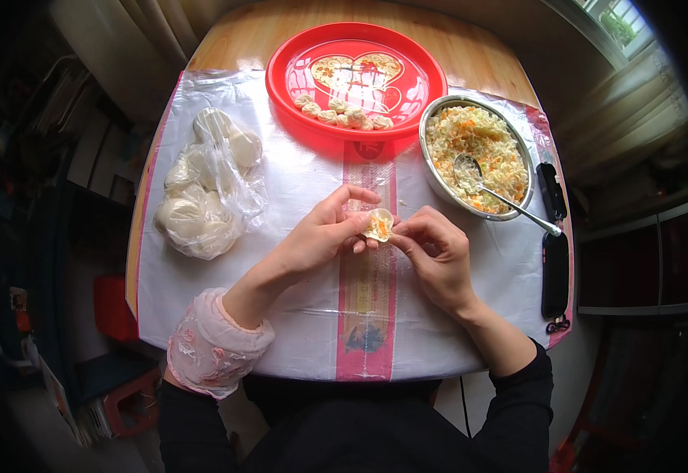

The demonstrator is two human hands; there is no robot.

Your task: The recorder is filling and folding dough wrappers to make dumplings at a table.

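A small round dough wrapper [379, 226] with shredded filling, white with orange bits, lies open between my hands above the table's middle. My left hand [333, 227] holds it from the left, thumb on its edge. The fingertips of my right hand [434, 245] pinch its lower right rim. Beyond them, several pleated dumplings [353, 117] sit along the near side of a round red tray [277, 94]. To the right stands a metal bowl [427, 158] of the shredded filling [495, 148], with a metal spoon [518, 208] resting in it, its handle over the rim.
On the left lies a clear plastic bag [202, 201] of dough balls. A plastic sheet [297, 331] covers much of the wooden table [474, 44]. Along the right edge lie a black phone-like device [555, 275] and another black object [551, 192].
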